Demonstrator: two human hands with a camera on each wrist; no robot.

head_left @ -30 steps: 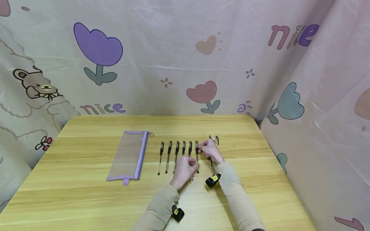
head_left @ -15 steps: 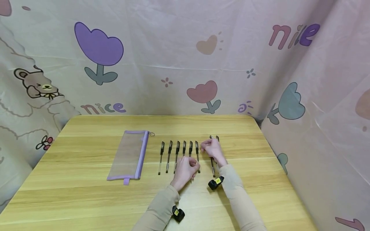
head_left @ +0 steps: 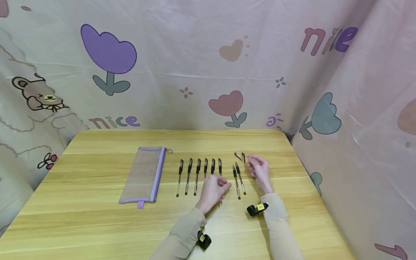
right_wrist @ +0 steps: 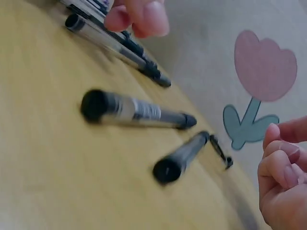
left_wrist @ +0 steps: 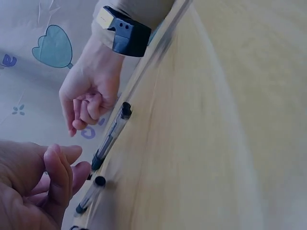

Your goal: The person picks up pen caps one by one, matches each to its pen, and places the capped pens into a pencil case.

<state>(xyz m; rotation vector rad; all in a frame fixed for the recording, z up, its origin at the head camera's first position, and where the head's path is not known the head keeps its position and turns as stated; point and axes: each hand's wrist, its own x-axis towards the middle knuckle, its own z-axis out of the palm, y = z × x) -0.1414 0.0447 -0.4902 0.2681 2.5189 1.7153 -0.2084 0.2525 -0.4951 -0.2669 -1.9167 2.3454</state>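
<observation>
My left hand (head_left: 214, 191) hovers over the lower ends of the rightmost capped pens, fingers loosely bent and holding nothing. Several capped black gel pens (head_left: 198, 173) lie side by side in a row; the hand hides part of them. To the right, two uncapped gel pens (head_left: 241, 179) lie close together, tips pointing away. Two loose pen caps (head_left: 238, 156) rest just beyond those tips. Right of the caps is my right hand (head_left: 260, 171), its fingers partly curled with nothing in them. The right wrist view shows the uncapped pens (right_wrist: 144, 111) beside this hand.
A mesh zip pouch (head_left: 143, 175) with purple edging lies flat left of the pen row, its ring pull (head_left: 169, 151) at the far corner. The wooden table (head_left: 97, 231) ends at a patterned curtain (head_left: 162, 43) behind and at the sides.
My right hand has moved from the rightmost capped pen, across the uncapped pens, to the right of the caps, uncovering them. My left hand has shifted slightly right.
</observation>
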